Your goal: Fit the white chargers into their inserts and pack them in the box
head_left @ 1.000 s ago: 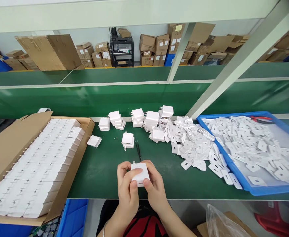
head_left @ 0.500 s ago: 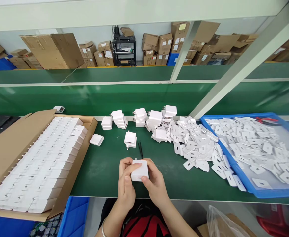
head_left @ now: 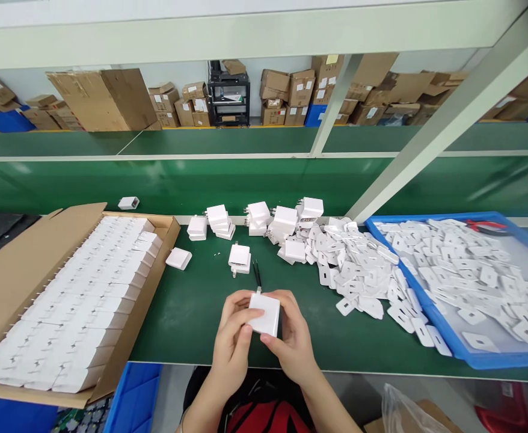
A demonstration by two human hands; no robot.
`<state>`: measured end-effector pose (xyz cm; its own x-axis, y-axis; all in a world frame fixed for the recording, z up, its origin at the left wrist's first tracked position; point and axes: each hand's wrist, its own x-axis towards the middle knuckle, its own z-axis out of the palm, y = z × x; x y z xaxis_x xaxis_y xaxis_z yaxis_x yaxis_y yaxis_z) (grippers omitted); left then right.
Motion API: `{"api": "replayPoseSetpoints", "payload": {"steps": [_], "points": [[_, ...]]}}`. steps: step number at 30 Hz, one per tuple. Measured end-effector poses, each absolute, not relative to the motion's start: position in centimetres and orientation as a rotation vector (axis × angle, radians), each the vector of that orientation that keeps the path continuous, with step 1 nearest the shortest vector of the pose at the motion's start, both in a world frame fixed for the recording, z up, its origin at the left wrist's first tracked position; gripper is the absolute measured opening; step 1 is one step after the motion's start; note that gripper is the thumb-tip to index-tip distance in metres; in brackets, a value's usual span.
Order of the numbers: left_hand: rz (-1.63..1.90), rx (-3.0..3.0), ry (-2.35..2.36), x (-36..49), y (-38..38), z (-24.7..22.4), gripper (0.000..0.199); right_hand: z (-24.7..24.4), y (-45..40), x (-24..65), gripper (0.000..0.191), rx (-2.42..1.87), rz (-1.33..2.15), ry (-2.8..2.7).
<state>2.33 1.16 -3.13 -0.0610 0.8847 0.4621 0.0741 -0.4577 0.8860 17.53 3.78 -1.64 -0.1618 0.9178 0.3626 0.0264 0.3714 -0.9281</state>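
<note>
We have one white charger housing (head_left: 265,314) at the near middle of the green bench (head_left: 187,319), held up just over the near edge between two bare hands. Left hand (head_left: 233,337) grips its left side, a finger lying across the top face and the thumb at the near-left corner. Right hand (head_left: 294,340) is curled round the right side, thumb at the near edge, so both are gripping the same part. It sits slightly tilted, with a metal prong pointing away from us. Black tweezers (head_left: 257,273) lie just beyond it, tips to the far side; we can't tell if prong and tweezers touch. Past those, a little left, we see two stacked housings (head_left: 239,258). Single housing (head_left: 179,258) on the left, next to the open carton (head_left: 126,349), which holds tight rows of white units (head_left: 74,300). Along the far edge, several small stacks of housings (head_left: 258,218) run toward the right, ending against a loose pile of flat white plates (head_left: 358,264) with small cutouts. Right of that we've got a blue-rimmed tray (head_left: 507,359) with more plates (head_left: 471,270) spread inside, plus red-handled pliers (head_left: 487,227) at its far side.
</note>
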Motion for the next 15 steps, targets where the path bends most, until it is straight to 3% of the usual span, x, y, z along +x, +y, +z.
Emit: {"api": "replayPoseSetpoints", "payload": {"steps": [5,8,12,15], "points": [[1.241,1.545,1.266,1.4,0.9,-1.9,0.057,-1.5,5.2,18.8,0.054,-0.907,0.524,-2.001],[1.2,1.546,1.418,0.4,1.0,-0.8,0.056,-1.2,5.4,17.7,0.061,-0.851,0.466,-2.144],[1.31,1.571,1.518,-4.4,3.1,2.0,0.055,-1.4,5.3,16.6,0.084,-0.847,0.645,-2.152],[1.469,1.674,1.84,-10.7,7.2,4.4,0.04,-2.9,5.5,16.8,0.073,-0.942,0.621,-2.005]]}}
